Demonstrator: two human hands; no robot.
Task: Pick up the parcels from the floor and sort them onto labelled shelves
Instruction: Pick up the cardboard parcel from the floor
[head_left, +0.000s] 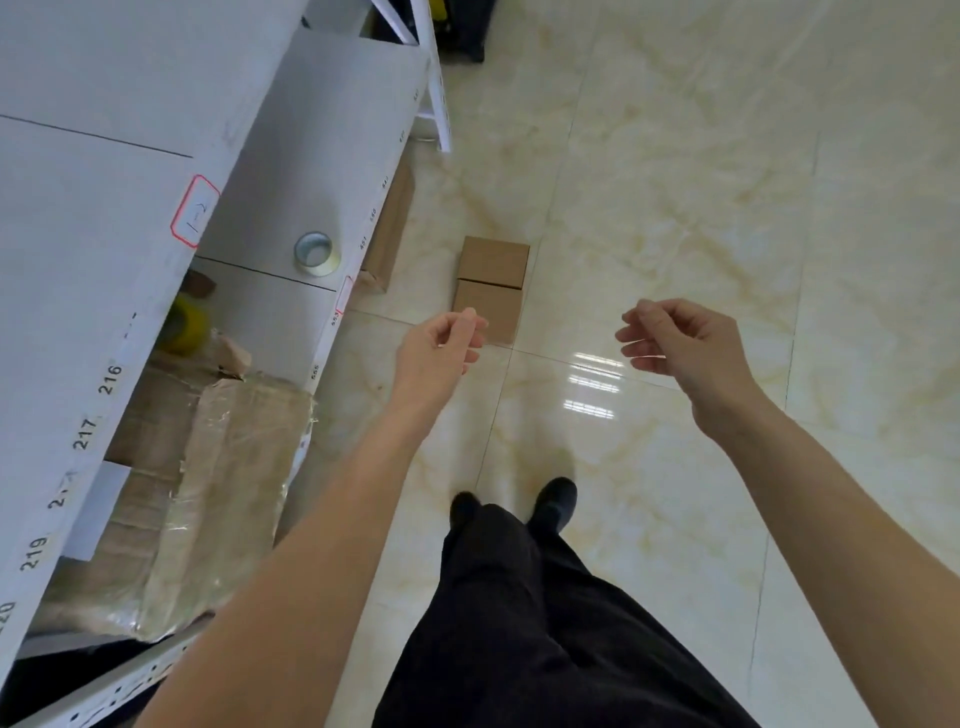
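Head view: both hands' fingers loosely curled, empty, above two parcels (491, 283) beside white shelves (332, 135) holding tape roll (315, 251).

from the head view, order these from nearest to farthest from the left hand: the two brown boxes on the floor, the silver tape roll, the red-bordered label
From the left hand:
1. Brown boxes on the floor, just beyond the fingertips.
2. Silver tape roll on the white shelf, up and to the left.
3. Red-bordered label on the upper shelf's edge, farther left.
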